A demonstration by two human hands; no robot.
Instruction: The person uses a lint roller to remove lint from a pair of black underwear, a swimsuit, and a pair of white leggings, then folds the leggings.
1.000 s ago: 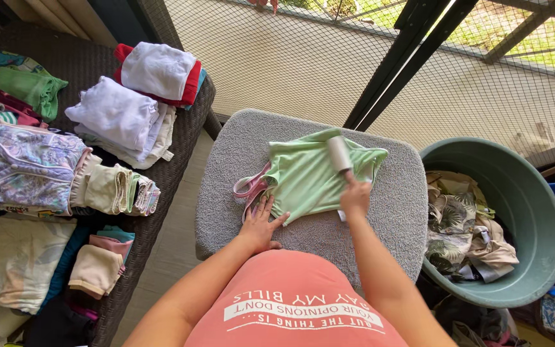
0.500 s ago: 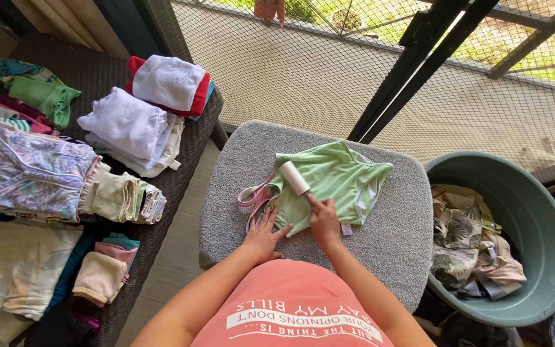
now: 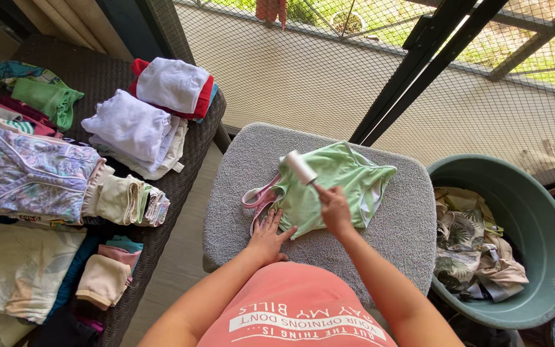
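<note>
Right hand: the right hand (image 3: 335, 209) has its fingers curled tight round the handle of a lint roller (image 3: 300, 168), so it's a closed grip on that. The white roller head points up and to the left and sits on the upper left part of the garment.

Left hand: the left hand (image 3: 268, 236) lies flat with fingers spread wide, palm down, holding nothing. It presses on the lower left edge of the garment, right where the pink bit sticks out.

Garment: a light green top (image 3: 335, 186), spread out flat across the middle of the cushion, with a pink strappy piece (image 3: 258, 196) poking out from its left side. Can't tell if the pink piece is part of the same item or a separate thing underneath.

Surface: a grey padded stool (image 3: 393, 238), fuzzy looking, right in front of the person's lap.

Tub: a big round green basin (image 3: 534, 199) just to the right of the stool, with a crumpled heap of patterned clothes (image 3: 476, 250) inside.

Left side: a dark wicker bench (image 3: 181, 186) loaded with folded laundry. There's a white folded pile (image 3: 133, 128), a white and red bundle (image 3: 175, 83) behind it, a floral purple piece (image 3: 27, 173) and a few small folded beige items (image 3: 123, 199).

Background: mesh netting (image 3: 329, 71) over a railing, greenery beyond it.
</note>
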